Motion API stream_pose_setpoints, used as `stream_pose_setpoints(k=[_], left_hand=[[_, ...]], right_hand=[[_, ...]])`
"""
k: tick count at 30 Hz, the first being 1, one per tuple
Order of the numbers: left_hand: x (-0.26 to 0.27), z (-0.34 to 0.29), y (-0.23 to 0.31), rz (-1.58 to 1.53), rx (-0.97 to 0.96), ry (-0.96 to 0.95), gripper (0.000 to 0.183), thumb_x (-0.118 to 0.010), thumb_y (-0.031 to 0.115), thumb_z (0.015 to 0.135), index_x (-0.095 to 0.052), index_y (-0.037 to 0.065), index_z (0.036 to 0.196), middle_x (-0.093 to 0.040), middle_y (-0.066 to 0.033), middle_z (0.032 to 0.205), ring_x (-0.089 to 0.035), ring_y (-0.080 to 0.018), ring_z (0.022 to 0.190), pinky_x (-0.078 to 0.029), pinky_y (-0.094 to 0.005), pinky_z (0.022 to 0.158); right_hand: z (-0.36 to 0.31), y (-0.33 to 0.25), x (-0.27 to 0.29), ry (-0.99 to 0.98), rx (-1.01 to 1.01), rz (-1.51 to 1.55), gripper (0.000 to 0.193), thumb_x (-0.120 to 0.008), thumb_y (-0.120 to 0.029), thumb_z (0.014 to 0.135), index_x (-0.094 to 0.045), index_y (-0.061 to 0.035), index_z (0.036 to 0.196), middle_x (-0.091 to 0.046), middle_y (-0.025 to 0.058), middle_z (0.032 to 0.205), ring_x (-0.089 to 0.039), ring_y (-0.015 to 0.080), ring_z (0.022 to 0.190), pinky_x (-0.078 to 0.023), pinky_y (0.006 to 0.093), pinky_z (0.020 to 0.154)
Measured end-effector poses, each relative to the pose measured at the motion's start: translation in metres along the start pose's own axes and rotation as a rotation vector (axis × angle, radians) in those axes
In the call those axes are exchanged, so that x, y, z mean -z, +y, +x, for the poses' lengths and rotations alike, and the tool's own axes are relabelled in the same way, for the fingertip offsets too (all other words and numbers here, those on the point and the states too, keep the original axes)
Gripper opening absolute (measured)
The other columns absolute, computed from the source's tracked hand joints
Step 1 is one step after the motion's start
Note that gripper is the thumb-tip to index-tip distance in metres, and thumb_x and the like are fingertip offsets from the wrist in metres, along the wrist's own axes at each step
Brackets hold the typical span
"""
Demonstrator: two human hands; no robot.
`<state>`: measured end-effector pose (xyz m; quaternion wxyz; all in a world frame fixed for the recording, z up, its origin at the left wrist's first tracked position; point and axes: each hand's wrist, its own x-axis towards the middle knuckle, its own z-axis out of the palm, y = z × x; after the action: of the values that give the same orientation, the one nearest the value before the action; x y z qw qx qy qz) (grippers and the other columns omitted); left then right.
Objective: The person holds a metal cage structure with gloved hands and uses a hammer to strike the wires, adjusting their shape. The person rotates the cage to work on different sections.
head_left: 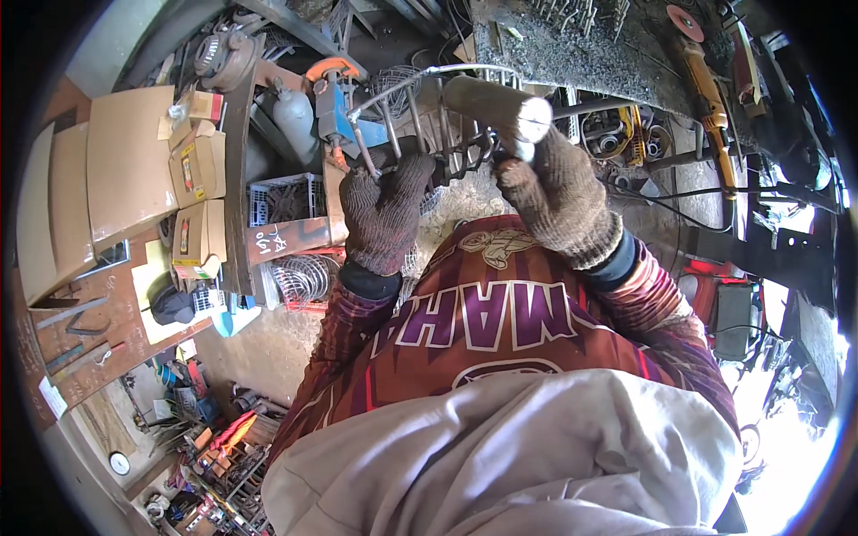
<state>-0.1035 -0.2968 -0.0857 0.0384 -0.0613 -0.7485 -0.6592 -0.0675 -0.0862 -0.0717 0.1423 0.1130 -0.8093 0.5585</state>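
Both my hands wear brown knit work gloves. My left hand [386, 205] is closed around the near part of a metal rod frame [413, 118], which has a long curved rod along its far side and several cross bars. My right hand [565, 198] grips a mallet-like tool with a thick, pale metal cylinder for a head [487, 105]. That head lies over the frame's right part and hides some bars; its near end shines brightly. Dark twisted metal pieces [469, 154] show between my hands. Whether the head touches the frame, I cannot tell.
Ahead stands a dark bench [581, 54] strewn with grit. An orange angle grinder [706, 98] and cables are at right. Cardboard boxes [130, 165], a grey gas cylinder [291, 118], a plastic crate [286, 200] and wire coils [306, 279] lie at left.
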Motion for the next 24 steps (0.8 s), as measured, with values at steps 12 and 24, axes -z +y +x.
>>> stream_pose_setpoints(k=[12, 24], left_hand=[[-0.001, 0.009, 0.012, 0.224, -0.179, -0.120, 0.019, -0.065, 0.011, 0.088, -0.064, -0.004, 0.100, -0.069, -0.0120, 0.086, -0.067, -0.0172, 0.078, -0.052, -0.0282, 0.067], [-0.006, 0.006, 0.024, -0.024, -0.070, 0.034, 0.020, -0.071, 0.012, 0.085, -0.068, -0.004, 0.097, -0.070, -0.0059, 0.080, -0.063, -0.0095, 0.068, -0.048, -0.0240, 0.059]], right_hand=[[-0.011, -0.018, 0.009, 0.146, 0.231, -0.400, 0.035, -0.061, -0.024, 0.091, -0.053, -0.0026, 0.118, -0.062, 0.0154, 0.104, -0.063, 0.0244, 0.083, -0.051, 0.0372, 0.071], [-0.012, -0.008, 0.011, 0.021, -0.050, -0.066, 0.040, -0.062, -0.025, 0.091, -0.051, 0.0008, 0.119, -0.062, 0.0203, 0.089, -0.063, 0.0384, 0.077, -0.050, 0.0430, 0.065]])
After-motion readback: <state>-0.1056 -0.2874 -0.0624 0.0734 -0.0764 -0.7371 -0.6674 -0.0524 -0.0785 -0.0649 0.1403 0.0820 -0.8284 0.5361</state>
